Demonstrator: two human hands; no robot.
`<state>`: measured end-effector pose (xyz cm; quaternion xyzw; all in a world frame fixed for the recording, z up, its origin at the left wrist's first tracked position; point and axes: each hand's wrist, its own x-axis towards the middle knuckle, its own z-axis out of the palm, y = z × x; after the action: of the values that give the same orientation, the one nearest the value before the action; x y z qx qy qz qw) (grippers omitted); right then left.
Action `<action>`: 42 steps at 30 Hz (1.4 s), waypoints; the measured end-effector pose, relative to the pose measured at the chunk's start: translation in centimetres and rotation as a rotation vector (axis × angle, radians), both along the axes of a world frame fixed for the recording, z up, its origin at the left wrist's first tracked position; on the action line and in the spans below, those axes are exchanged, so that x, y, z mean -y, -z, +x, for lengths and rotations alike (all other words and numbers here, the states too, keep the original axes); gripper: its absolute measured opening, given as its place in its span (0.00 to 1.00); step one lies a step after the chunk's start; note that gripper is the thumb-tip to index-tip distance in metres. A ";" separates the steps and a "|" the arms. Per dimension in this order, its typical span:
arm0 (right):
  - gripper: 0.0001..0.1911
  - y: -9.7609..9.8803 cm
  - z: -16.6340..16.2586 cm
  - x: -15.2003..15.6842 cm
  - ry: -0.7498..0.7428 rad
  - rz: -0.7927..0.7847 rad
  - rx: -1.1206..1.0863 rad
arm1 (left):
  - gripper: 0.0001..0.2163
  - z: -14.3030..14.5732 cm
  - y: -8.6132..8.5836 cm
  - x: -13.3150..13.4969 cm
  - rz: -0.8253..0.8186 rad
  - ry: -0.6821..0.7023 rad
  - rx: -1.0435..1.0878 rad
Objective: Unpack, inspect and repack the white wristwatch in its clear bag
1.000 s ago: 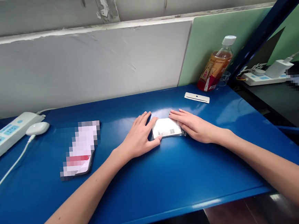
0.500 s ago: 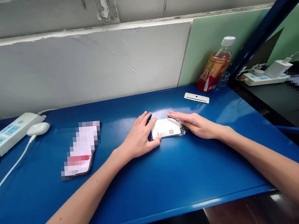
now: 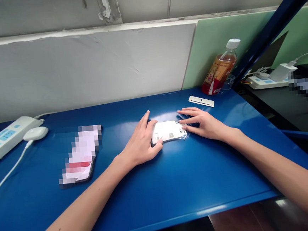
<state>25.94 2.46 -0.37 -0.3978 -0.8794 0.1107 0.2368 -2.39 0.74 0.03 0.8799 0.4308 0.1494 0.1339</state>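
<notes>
Holding a white packet (image 3: 163, 130) on a blue desk (image 3: 180, 184), my left hand (image 3: 142, 142) clasping its left end, right hand (image 3: 206, 124) spread at its clear film (image 3: 183, 132) (whether pinching, I can't tell)

Soft light glares pale on the blue tabletop (image 3: 149, 197) — coarse pixels mask the left phone screen (image 3: 82, 149).
</notes>
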 end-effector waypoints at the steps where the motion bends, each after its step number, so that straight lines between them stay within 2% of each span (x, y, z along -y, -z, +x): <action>1: 0.13 0.0 -0.1 0.1 -0.001 0.001 0.000 | 0.29 0.0 0.1 0.0 0.007 0.010 -0.007; 5: 0.13 -0.1 -0.3 0.4 -0.037 -0.005 -0.006 | 0.33 0.0 0.4 -0.1 0.029 0.036 -0.061; 10: 0.14 -0.2 -0.6 0.7 -0.063 -0.077 -0.074 | 0.28 0.0 0.5 -0.2 0.037 0.055 -0.047; 16: 0.19 -0.2 -0.8 1.0 -0.082 -0.151 -0.109 | 0.25 0.0 0.6 -0.3 0.040 0.081 -0.003; 19: 0.19 0.1 -1.0 1.0 -0.064 -0.118 -0.118 | 0.25 -0.1 0.8 -0.3 0.047 0.092 0.005; 26: 0.11 0.9 -1.3 0.8 -0.099 0.006 -0.162 | 0.26 -0.1 0.9 -0.4 0.081 0.086 0.015; 35: 0.10 -0.6 0.2 -0.1 -0.099 0.098 -0.039 | 0.24 0.0 0.9 -0.5 0.101 0.011 0.027; 42: 0.10 -2.2 2.4 -0.7 -0.082 0.005 0.073 | 0.26 -0.2 1.2 -0.6 0.091 0.020 0.053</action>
<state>28.35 3.17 1.80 -0.3647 -0.9033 0.1035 0.2010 -2.62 1.34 -1.14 0.8850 0.4111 0.1907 0.1063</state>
